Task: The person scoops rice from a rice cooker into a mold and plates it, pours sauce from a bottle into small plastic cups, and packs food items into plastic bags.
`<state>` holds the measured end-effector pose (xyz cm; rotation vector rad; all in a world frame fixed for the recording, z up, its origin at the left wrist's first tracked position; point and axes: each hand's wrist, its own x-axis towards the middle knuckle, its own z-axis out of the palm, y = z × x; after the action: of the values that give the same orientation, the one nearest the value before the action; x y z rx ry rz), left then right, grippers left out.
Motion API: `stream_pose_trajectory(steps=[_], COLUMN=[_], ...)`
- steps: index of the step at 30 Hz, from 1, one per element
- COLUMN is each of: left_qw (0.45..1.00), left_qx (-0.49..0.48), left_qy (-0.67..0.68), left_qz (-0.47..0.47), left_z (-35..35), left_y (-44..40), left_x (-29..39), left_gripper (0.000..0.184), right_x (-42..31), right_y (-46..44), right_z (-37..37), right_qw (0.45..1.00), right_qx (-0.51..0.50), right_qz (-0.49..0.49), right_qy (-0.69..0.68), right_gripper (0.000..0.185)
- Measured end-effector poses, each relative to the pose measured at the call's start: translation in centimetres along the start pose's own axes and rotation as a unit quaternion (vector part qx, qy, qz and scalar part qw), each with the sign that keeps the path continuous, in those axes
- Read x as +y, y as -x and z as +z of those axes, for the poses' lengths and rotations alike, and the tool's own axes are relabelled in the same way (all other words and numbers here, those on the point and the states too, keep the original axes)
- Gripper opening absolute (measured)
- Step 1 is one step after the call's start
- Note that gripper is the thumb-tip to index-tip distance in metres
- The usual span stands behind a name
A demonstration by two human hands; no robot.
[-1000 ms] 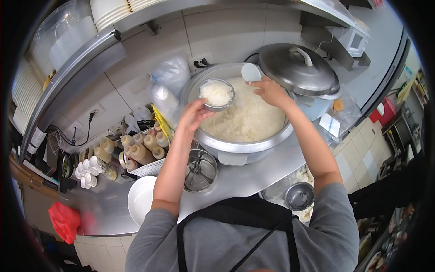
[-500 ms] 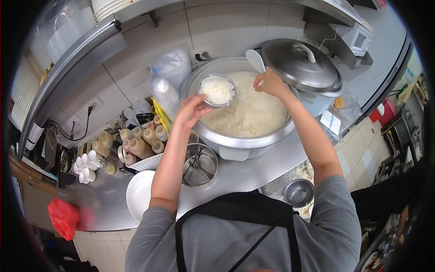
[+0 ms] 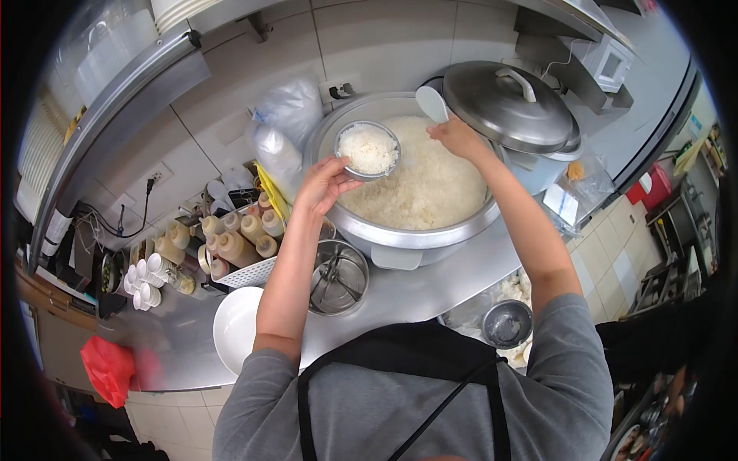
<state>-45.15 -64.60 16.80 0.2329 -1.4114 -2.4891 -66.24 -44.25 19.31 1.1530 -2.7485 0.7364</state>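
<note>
A small metal bowl [image 3: 368, 175] heaped with white rice [image 3: 368, 149] is held by its rim in my left hand [image 3: 329, 184], above the left part of a large rice cooker [image 3: 430, 239]. My right hand [image 3: 457, 137] grips the handle of a white rice paddle [image 3: 431, 104] over the back right of the cooker. The paddle's broad end points up and back. Much loose rice [image 3: 419, 180] fills the open cooker beneath both hands. The domed metal lid [image 3: 500, 107] rests to the right, on a second pot [image 3: 538, 173].
Sauce bottles [image 3: 237, 250] stand in a white basket left of the cooker. A round metal container [image 3: 338, 278] with utensils and a white bowl [image 3: 234, 329] are nearer. Plastic bags [image 3: 288, 115] lean at the wall. Another metal bowl [image 3: 507, 323] lies at the lower right.
The paddle has turned more upright, and my right hand has shifted slightly down and right. The rice bowl has tilted a little and stays in my left hand. The view has shifted slightly.
</note>
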Motion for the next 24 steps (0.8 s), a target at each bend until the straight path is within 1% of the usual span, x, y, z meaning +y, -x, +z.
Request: stream_pose_trajectory(steps=[2,4,5,7,8,10,11,13,14,16,17,18,19,20,22,23,24], left_qw=[1.0,1.0,1.0,1.0,1.0,1.0,1.0,1.0,1.0,1.0,1.0,1.0,1.0,1.0,1.0,1.0,1.0], left_qx=[0.001,0.002,-0.001,-0.005,-0.003,-0.002,-0.006,-0.011,-0.004,0.003,0.0,-0.002,-0.001,-0.002,-0.002,-0.007,-0.012], left_qy=[0.003,0.005,0.008,0.011,0.01,0.009,0.008,0.006,0.009,0.014,0.014,0.014,0.015,0.012,0.009,0.01,0.01], left_qz=[0.003,0.006,0.005,0.005,0.006,0.007,0.007,0.006,0.01,0.015,0.013,0.01,0.009,0.007,0.003,0.004,0.006], left_z=[-0.1,-0.1,-0.1,-0.1,-0.2,-0.2,-0.2,-0.3,-0.4,-0.6,-0.8,-1.0,-0.8,-0.7,-0.4,-0.2,-0.1], left_y=[0.1,0.2,0.2,0.3,0.3,0.4,0.5,0.6,0.6,0.4,0.2,0.1,0.1,0.0,0.1,0.2,0.2], left_x=[0.0,0.1,0.1,0.2,0.2,0.5,0.6,0.8,0.7,0.6,0.5,0.4,0.4,0.4,0.4,0.3,0.3], left_gripper=[0.02,0.021,0.021,0.021,0.022,0.022,0.022,0.023,0.023,0.024,0.024,0.025,0.025,0.025,0.025,0.025,0.025], right_x=[2.1,3.0,3.5,2.3,2.4,2.4,2.9,2.2,2.8,3.1,3.3,1.8,0.8,0.6,0.4,0.3,0.3], right_y=[-0.9,-1.1,-1.1,0.3,0.3,0.5,0.4,0.7,0.5,0.4,0.4,1.0,1.4,1.6,1.8,1.9,1.8], right_z=[2.0,3.3,3.9,4.0,4.4,5.2,4.8,2.1,1.8,0.9,0.4,-1.6,-2.6,-2.6,-2.4,-2.3,-2.2], right_qw=[1.0,0.991,0.991,0.946,0.946,0.957,0.956,0.956,0.956,0.991,0.99,0.988,0.971,0.97,0.962,0.962,0.97], right_qx=[-0.002,-0.042,-0.042,-0.176,-0.175,-0.165,-0.165,-0.178,-0.177,-0.077,-0.077,-0.142,-0.205,-0.207,-0.17,-0.17,-0.131], right_qz=[-0.002,-0.053,-0.053,-0.056,-0.056,0.0,0.0,-0.038,-0.037,-0.095,-0.095,-0.041,0.014,0.015,0.048,0.048,0.052], right_qy=[0.001,0.118,0.118,0.266,0.266,0.24,0.24,0.23,0.231,0.063,0.064,-0.031,-0.125,-0.125,-0.208,-0.209,-0.199], right_gripper=[0.023,0.025,0.025,0.026,0.026,0.03,0.03,0.032,0.032,0.029,0.029,0.026,0.023,0.023,0.018,0.018,0.019])
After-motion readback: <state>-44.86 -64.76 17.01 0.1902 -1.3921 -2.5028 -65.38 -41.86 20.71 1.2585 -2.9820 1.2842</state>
